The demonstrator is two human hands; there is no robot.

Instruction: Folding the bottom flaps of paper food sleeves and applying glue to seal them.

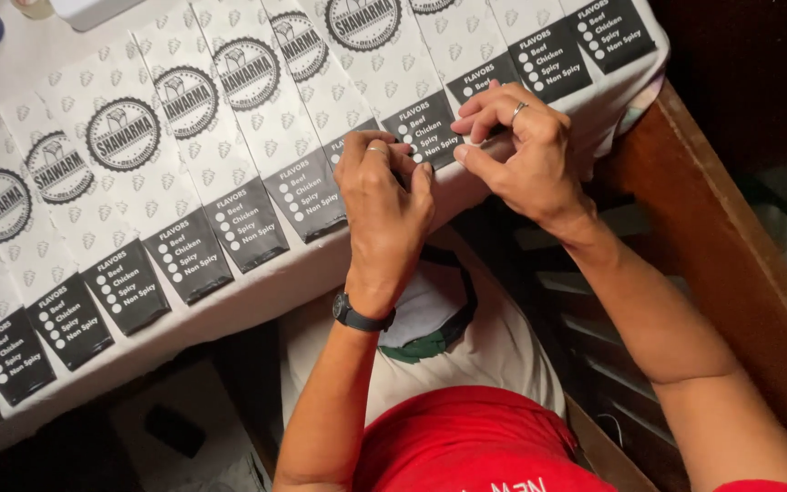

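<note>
Head view: a row of overlapping white paper sleeves (229, 137) with black printed ends lies fanned along the edge of a white-covered table (257, 292). The left hand (384, 205) curls its fingers down onto the black end of one sleeve (425, 137) near the table edge, while the right hand (516, 146), wearing a ring (518, 109), pinches that end between thumb and fingertips. A black wristwatch (357, 314) sits on the left wrist.

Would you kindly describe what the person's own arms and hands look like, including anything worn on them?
Both arms are bare up to short red sleeves. The left hand has a dark wristwatch on its wrist and a thin ring on one finger. The right hand wears a silver-coloured ring. No gloves or markings show.
</note>
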